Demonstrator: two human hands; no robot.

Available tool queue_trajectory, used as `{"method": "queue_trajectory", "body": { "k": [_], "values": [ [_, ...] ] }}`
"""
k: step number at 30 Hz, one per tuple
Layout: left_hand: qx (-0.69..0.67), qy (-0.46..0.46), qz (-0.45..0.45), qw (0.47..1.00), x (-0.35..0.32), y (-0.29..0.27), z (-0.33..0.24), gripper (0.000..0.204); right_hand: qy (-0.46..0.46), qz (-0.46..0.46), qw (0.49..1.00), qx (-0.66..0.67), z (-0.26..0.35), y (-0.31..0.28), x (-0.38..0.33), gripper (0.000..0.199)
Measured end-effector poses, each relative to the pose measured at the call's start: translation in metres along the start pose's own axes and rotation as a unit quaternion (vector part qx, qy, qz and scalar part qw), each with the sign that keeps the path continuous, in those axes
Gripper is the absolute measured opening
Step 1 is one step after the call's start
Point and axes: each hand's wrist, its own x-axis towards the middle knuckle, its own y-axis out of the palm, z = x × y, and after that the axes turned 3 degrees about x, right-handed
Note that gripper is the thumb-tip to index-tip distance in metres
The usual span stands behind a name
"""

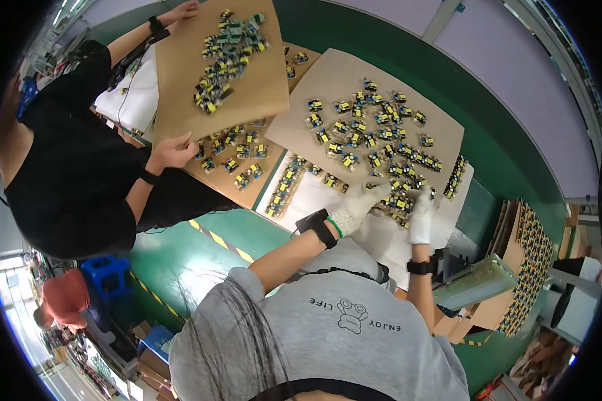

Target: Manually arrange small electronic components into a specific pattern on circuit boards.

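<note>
The left hand point(360, 206), in a whitish glove, reaches toward the right and far side, with its fingers near to each other. The right hand point(421, 217), also gloved, points to the far side, with its fingertips close at the right end of the same boards. Whether either hand is clamped on a board, I cannot tell, because the gloves cover the contact.

Between the two hands lies a close group of small boards point(398, 202), with yellow, black and blue parts. It is on the right of the left hand and on the left of the right hand; neither hand is clearly the nearer one. The near row of this group seems to have its long axis from left and far to right and near, so it goes across the right fingers and not along them.

Farther out, scattered boards point(374, 120) lie on a brown sheet point(328, 73), at the far side of both hands. To the right of the right hand, and farther, a straight row point(455, 177) runs near to far. Left of the left hand, a left block point(285, 187) of boards lies on white paper point(318, 197).
</note>
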Motion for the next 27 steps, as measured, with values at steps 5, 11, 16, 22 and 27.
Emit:
{"method": "queue_trajectory", "body": {
  "k": [5,11,16,22,27],
  "values": [
    [0.035,0.023,-0.044,0.998,0.007,0.01,-0.005,0.036,0.037,-0.061,0.987,0.14,0.032,0.036,-0.026,0.052],
    [-0.15,-0.02,-0.107,0.983,0.014,0.007,-0.008,0.03,0.004,-0.121,0.992,-0.027,0.035,0.001,0.029,0.05],
    [-0.163,-0.005,-0.057,0.985,0.012,0.006,-0.016,0.026,0.032,-0.197,0.945,-0.261,0.015,-0.054,0.099,0.045],
    [-0.17,-0.006,-0.09,0.981,0.011,0.003,-0.016,0.026,-0.014,-0.313,0.834,-0.454,0.038,-0.037,0.087,0.034],
    [-0.185,-0.019,-0.08,0.979,0.017,0.003,-0.007,0.025,-0.049,-0.21,0.923,-0.32,-0.003,-0.055,0.088,0.033]
  ]
}}
